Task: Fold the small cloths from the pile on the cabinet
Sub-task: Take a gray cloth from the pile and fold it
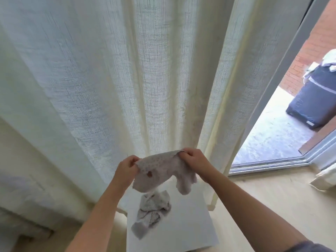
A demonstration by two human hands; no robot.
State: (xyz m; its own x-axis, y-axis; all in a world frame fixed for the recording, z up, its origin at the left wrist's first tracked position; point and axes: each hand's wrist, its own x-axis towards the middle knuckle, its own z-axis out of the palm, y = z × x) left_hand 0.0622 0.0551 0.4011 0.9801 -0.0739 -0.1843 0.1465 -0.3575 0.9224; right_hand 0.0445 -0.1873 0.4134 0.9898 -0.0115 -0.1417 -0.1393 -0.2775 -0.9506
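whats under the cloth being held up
Under the held cloth, a crumpled pile of cloths lies on the white cabinet top. The held cloth hangs in front of the pile's far edge and part of the cabinet's back, hiding them.

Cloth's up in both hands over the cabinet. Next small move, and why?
Probably bring the left hand across to the right hand, folding the cloth in half: both pinch its top corners, and it hangs spread above the pile on the cabinet.
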